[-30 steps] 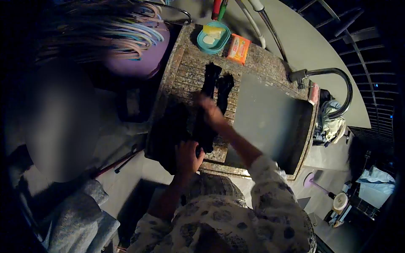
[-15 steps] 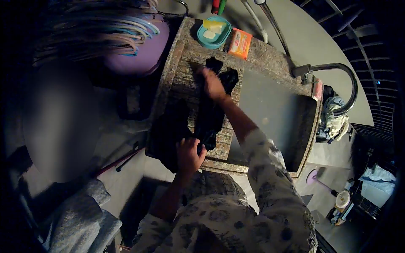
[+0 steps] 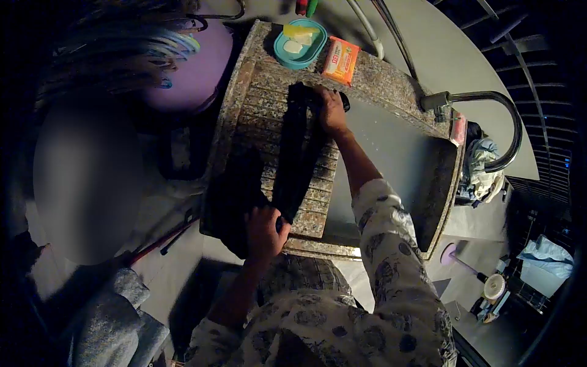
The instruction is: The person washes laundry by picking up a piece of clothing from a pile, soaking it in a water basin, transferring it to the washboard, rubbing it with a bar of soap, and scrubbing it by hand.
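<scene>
Black cloth [image 3: 296, 153] lies stretched over the ridged stone washboard [image 3: 312, 214], its dark bulk spreading to the lower left. My left hand [image 3: 266, 232] grips a bunch of the cloth near the front edge, fingers curled. At the far end of the cloth, my right hand [image 3: 332, 111] has its fingers closed over the fabric beside the basin. The basin [image 3: 385, 147] to the right holds cloudy grey water. Behind the washboard are a teal soap dish [image 3: 282, 52] with pale soap pieces and an orange packet [image 3: 340, 60].
A curved metal faucet [image 3: 513, 116] arches over the basin's right side. Piled clothes [image 3: 485, 174] stand beyond it. Many hangers [image 3: 174, 46] hang by a purple tub [image 3: 202, 73] at the upper left. Grey fabric [image 3: 113, 318] lies at the lower left.
My right hand has moved from above the cloth's middle to its far end and closed on it. The cloth's two far ends have drawn together. My left hand keeps its grip near the front edge.
</scene>
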Demonstrator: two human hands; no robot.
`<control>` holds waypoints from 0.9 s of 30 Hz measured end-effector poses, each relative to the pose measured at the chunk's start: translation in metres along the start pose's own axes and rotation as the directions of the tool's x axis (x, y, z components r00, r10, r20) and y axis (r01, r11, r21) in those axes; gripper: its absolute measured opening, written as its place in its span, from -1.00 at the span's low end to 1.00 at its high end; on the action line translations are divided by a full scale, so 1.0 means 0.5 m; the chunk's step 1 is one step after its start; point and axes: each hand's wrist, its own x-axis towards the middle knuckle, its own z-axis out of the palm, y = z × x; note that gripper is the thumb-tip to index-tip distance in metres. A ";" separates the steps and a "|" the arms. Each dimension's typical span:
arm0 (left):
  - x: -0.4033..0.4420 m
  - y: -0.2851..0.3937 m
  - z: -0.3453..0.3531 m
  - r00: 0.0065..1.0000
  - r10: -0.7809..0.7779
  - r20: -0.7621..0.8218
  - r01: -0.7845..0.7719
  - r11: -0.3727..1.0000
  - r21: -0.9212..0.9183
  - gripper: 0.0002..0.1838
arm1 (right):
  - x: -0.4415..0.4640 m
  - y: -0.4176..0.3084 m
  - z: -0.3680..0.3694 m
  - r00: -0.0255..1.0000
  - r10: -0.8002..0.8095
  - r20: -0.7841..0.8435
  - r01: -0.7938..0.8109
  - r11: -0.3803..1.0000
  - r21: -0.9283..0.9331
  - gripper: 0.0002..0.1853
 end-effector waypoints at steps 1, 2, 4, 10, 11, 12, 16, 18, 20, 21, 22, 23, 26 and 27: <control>-0.001 0.001 -0.003 1.000 0.001 0.005 -0.001 1.000 0.005 -0.72 | 0.019 -0.026 -0.027 0.975 0.157 0.156 -0.178 0.976 0.129 -0.63; -0.003 0.001 -0.006 1.000 0.005 0.013 -0.005 1.000 0.011 -0.71 | 0.000 -0.027 -0.017 0.992 0.077 0.101 -0.090 0.987 0.134 -0.63; -0.002 -0.003 -0.001 1.000 0.014 0.011 -0.014 1.000 0.019 -0.69 | -0.077 -0.043 0.011 0.995 -0.104 -0.011 0.105 0.987 0.121 -0.60; 0.037 0.074 -0.063 0.996 -0.083 0.030 0.079 0.992 0.101 -0.48 | -0.317 -0.216 -0.016 0.985 -0.101 0.143 0.047 0.939 0.342 -0.52; 0.041 0.080 -0.049 0.991 -0.111 0.070 0.100 0.985 0.143 -0.46 | -0.336 -0.211 -0.010 0.989 -0.069 0.133 0.002 0.895 0.445 -0.52; 0.056 0.076 -0.022 0.984 -0.140 0.106 0.118 0.975 0.188 -0.45 | -0.336 -0.218 -0.014 0.987 0.015 0.160 -0.097 0.849 0.520 -0.52; 0.081 0.051 0.020 0.984 -0.074 0.164 0.026 0.961 0.275 -0.48 | -0.292 -0.231 -0.044 0.972 -0.080 0.219 -0.007 0.929 0.370 -0.51; 0.062 0.051 -0.016 0.954 -0.088 0.285 0.009 0.964 0.267 -0.57 | -0.259 -0.199 -0.042 0.960 -0.137 0.245 0.083 0.972 0.219 -0.53; 0.038 0.036 -0.038 0.948 -0.058 0.312 -0.014 0.975 0.222 -0.64 | -0.210 -0.116 -0.011 0.985 -0.125 0.119 0.113 0.988 0.106 -0.58; 0.017 0.027 -0.039 0.959 -0.022 0.281 -0.028 0.985 0.172 -0.67 | -0.180 -0.064 0.005 0.983 -0.184 0.007 0.184 0.983 -0.028 -0.55; 0.006 0.022 -0.034 0.970 0.011 0.245 -0.042 0.992 0.121 -0.69 | -0.132 -0.037 0.001 0.988 -0.141 -0.057 0.140 0.990 -0.025 -0.55; 0.003 0.020 -0.025 0.980 0.023 0.198 -0.046 0.993 0.110 -0.71 | -0.085 -0.013 -0.006 0.988 -0.094 -0.120 0.092 0.996 -0.021 -0.55; 0.004 0.014 -0.004 0.995 0.040 0.087 -0.047 0.995 0.082 -0.74 | -0.014 0.047 0.004 0.994 0.091 -0.055 -0.087 0.994 0.065 -0.64; 0.001 0.014 -0.007 0.996 0.039 0.085 -0.045 0.997 0.070 -0.74 | -0.028 0.039 0.013 0.988 0.133 -0.079 -0.127 0.989 0.073 -0.69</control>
